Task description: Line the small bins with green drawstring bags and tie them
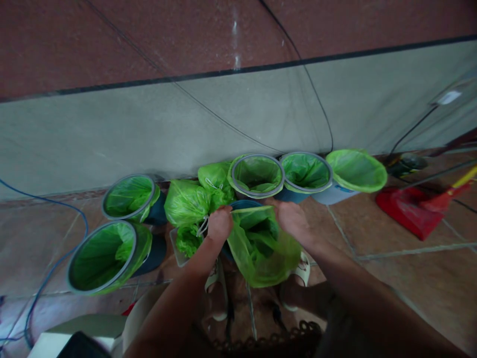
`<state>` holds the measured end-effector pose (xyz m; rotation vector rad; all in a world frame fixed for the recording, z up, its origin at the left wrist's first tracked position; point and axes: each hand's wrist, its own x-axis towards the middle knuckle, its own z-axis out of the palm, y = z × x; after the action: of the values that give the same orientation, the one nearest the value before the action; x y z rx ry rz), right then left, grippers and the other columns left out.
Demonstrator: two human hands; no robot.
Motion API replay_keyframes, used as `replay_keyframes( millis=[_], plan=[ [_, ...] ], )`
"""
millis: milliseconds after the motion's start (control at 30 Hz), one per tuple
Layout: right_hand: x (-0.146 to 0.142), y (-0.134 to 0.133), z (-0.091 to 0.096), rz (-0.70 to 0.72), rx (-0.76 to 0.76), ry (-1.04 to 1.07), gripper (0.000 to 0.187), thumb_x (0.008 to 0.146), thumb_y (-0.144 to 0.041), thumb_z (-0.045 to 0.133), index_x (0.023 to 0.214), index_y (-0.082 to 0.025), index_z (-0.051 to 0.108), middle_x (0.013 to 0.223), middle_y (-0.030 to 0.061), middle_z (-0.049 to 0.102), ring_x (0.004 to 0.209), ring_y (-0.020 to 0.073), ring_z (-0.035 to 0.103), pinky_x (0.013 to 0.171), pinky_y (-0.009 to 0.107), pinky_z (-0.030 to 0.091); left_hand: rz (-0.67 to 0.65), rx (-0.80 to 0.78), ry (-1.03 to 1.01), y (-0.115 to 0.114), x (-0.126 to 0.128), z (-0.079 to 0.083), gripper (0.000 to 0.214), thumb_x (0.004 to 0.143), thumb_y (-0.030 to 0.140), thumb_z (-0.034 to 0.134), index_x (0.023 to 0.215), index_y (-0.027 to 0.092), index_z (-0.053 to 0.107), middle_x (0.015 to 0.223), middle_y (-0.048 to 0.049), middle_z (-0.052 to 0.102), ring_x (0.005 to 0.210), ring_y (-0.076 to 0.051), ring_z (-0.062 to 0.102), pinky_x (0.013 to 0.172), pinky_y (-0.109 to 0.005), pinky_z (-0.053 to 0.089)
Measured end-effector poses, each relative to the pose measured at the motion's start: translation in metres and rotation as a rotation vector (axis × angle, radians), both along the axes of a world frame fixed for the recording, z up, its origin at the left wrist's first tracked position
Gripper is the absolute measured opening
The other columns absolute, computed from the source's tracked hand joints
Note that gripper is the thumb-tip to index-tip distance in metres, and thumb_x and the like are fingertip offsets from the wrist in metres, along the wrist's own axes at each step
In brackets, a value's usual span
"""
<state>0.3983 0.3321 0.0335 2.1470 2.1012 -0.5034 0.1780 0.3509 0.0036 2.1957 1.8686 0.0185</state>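
A thin green bin liner [257,263] hangs between my two hands, its mouth stretched wide. My left hand [219,223] is closed on the left side of its rim, and my right hand [292,219] grips the right side. Behind and under the liner shows part of a blue bin [244,204], mostly hidden. Left of my left hand sit knotted green bags [188,201] with white ties. Below them is a small pale tray [180,256] holding crumpled green plastic.
Lined bins stand along the wall: a grey-rimmed bin [282,174], another bin [330,174] and a pale bin [331,195]. Two lined bins [154,191] [134,243] are at left. A red dustpan [413,209] lies right; a blue cable [46,278] runs left.
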Motion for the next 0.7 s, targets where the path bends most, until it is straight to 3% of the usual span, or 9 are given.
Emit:
replay_keyframes(
  millis=[367,467,533,633,700],
  plan=[
    [0.043,0.011,-0.005,-0.132,-0.085,-0.111,0.033,0.089,-0.011,0.044,0.096,-0.009,0.075,0.101,0.0232,0.072,0.102,0.0360,0.068,0.081,0.041,0.051,0.100,0.012,0.041,0.010,-0.015,0.013,0.034,0.087,0.010,0.045,0.110,0.019,0.069,0.109,-0.0097,0.071,0.097,-0.021,0.068,0.086,-0.028,0.050],
    [0.039,0.008,-0.005,-0.154,-0.162,-0.090,0.029,0.088,-0.019,0.051,0.105,-0.011,0.073,0.103,0.0214,0.072,0.102,0.0353,0.067,0.081,0.041,0.051,0.069,0.020,0.012,0.008,-0.011,0.010,0.034,0.087,0.009,0.046,0.110,0.019,0.069,0.109,-0.0081,0.071,0.096,-0.020,0.068,0.086,-0.027,0.050],
    [0.028,0.005,-0.006,-0.096,-0.117,-0.056,0.040,0.084,-0.025,0.060,0.123,-0.014,0.065,0.117,0.0195,0.068,0.110,0.0342,0.063,0.088,0.043,0.049,0.036,0.016,-0.009,0.004,-0.005,0.009,0.034,0.086,0.009,0.047,0.110,0.020,0.068,0.110,-0.0070,0.070,0.095,-0.019,0.068,0.087,-0.026,0.050],
    [0.005,0.001,-0.008,0.045,0.056,-0.009,0.074,0.076,-0.029,0.071,0.145,-0.018,0.044,0.140,0.0163,0.055,0.127,0.0325,0.051,0.102,0.044,0.042,-0.017,0.020,-0.036,-0.001,0.005,0.011,0.032,0.086,0.011,0.049,0.110,0.021,0.068,0.110,-0.0061,0.070,0.095,-0.018,0.067,0.086,-0.026,0.050],
    [-0.010,-0.002,-0.009,0.138,0.127,0.033,0.079,0.077,-0.030,0.071,0.148,-0.018,0.039,0.145,0.0152,0.050,0.131,0.0316,0.045,0.107,0.045,0.037,-0.045,0.023,-0.048,-0.005,0.013,0.015,0.030,0.087,0.013,0.049,0.108,0.021,0.068,0.109,-0.0059,0.070,0.094,-0.018,0.067,0.086,-0.027,0.050]
  ],
)
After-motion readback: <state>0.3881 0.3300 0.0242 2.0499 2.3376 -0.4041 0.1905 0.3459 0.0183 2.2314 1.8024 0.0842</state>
